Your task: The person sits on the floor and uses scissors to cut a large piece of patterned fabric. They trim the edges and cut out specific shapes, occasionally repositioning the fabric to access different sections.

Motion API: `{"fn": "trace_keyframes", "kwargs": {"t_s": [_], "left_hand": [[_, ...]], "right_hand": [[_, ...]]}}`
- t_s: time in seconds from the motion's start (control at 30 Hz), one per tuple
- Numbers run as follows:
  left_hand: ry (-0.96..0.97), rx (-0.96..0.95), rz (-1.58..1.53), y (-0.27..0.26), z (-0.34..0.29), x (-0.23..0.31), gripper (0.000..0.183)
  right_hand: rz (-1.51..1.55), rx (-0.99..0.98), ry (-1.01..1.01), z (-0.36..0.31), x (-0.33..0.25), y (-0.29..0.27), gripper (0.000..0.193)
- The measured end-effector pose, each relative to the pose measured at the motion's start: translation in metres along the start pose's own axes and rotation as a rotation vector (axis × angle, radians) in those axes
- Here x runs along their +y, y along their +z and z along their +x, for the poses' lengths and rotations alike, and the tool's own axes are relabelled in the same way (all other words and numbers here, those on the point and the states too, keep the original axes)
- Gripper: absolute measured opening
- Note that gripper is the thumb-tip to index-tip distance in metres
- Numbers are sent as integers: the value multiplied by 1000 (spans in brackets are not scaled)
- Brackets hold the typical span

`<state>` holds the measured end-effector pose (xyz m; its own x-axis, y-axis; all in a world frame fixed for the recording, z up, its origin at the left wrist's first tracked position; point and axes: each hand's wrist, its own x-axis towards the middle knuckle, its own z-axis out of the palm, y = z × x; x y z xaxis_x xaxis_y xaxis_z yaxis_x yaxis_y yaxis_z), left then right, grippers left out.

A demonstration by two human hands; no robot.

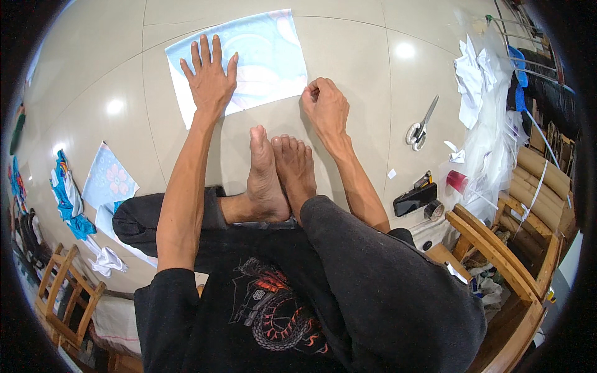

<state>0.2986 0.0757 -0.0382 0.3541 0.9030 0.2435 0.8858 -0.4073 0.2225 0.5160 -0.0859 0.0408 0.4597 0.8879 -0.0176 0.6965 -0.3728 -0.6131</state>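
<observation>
A light blue printed fabric piece [264,53] with a white border lies spread on the tiled floor in front of my feet. My left hand [211,81] rests flat on its left part, fingers spread. At its near right corner, my right hand [328,107] is closed in a pinch, with the fingertips at the fabric's edge. How much cloth sits between those fingers is hidden. To the right of my right hand, apart from it, lies a pair of scissors [421,127] with pale handles.
A flower-printed fabric piece [112,177] and a blue cloth bundle [71,199] lie at the left. On the right are a black phone-like object [415,199], a tape roll [434,210], a red cup [457,181], clear plastic sheeting [488,140] and a wooden frame [497,248].
</observation>
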Motion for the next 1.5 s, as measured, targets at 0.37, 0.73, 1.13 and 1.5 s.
{"fn": "trace_keyframes", "kwargs": {"t_s": [0.37, 0.73, 1.13, 1.5], "left_hand": [[16, 14, -10, 2, 0, -1, 75], [6, 10, -3, -1, -1, -4, 75], [30, 62, -85, 5, 0, -10, 79], [77, 97, -233, -11, 24, 4, 83]], "right_hand": [[46, -16, 16, 0, 6, 3, 12], [73, 48, 17, -6, -18, -5, 18], [29, 247, 104, 20, 83, -51, 27], [-421, 433, 230, -58, 247, -129, 40]]}}
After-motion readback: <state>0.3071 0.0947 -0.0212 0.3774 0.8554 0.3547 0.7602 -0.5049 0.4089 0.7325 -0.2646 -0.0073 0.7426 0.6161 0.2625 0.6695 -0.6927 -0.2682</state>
